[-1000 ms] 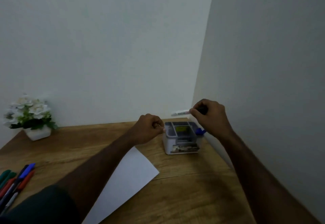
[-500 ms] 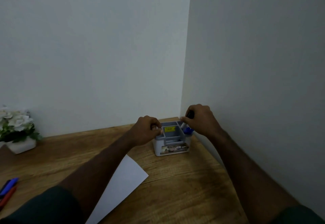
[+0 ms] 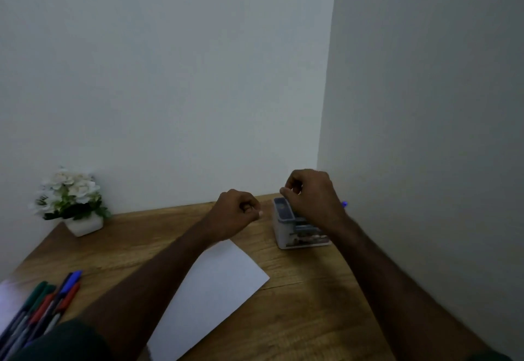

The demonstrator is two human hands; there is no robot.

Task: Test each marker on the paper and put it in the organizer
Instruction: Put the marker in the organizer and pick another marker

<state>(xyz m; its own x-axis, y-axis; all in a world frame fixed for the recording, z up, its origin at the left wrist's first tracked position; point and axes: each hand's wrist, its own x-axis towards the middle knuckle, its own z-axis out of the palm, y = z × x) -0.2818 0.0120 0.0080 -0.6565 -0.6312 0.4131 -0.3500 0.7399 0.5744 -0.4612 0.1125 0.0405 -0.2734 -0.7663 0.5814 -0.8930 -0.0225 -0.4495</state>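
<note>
The grey organizer (image 3: 286,233) stands on the wooden desk near the right wall. My right hand (image 3: 312,196) hovers right over it with the fingers curled and pinched, and I see no marker in them. A blue marker end (image 3: 344,204) sticks out behind my right wrist, on the organizer's far side. To the left of the organizer, and apart from it, my left hand (image 3: 235,213) is closed in a loose fist above the paper's far corner. The white paper (image 3: 221,284) lies under my left forearm. Several markers (image 3: 42,312) in green, red and blue lie at the lower left.
A white pot of white flowers (image 3: 73,204) stands at the desk's back left against the wall. The right wall (image 3: 425,162) runs close beside the organizer. Bare desk (image 3: 297,318) shows between my forearms.
My right hand brought the marker down into the organizer and now has no marker showing in it. My left hand drew a little away from the organizer. The camera swung left, so the loose markers are back in view.
</note>
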